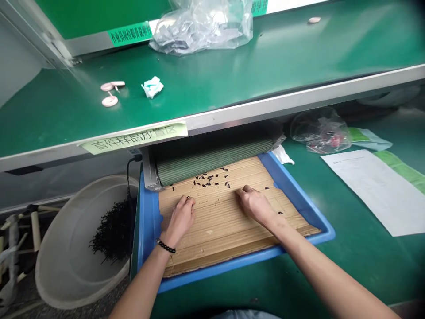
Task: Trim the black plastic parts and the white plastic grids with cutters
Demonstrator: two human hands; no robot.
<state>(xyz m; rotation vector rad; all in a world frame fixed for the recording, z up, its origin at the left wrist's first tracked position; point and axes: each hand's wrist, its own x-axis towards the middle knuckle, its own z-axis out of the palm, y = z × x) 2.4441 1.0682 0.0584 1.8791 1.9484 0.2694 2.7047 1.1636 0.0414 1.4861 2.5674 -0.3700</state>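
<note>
A blue tray [148, 239] lined with corrugated cardboard [212, 230] lies in front of me. Small black parts [209, 178] are scattered over the cardboard, most of them near its far edge. My left hand [182, 218], with a black bead bracelet at the wrist, is closed over the left part of the cardboard; a tiny dark bit shows at its fingertips. Over the right part, my right hand [255, 204] has its fingers pinched together, and what they hold is hidden. A green ribbed conveyor belt [215, 159] meets the tray's far side.
At the left stands a round tub [59, 266] with a heap of black pieces [114, 232]. A green shelf [212, 84] overhangs the belt, bearing pink round pieces [110, 101], crumpled paper [152, 87] and a plastic bag [206, 31]. Paper sheets [381, 190] lie right of the tray.
</note>
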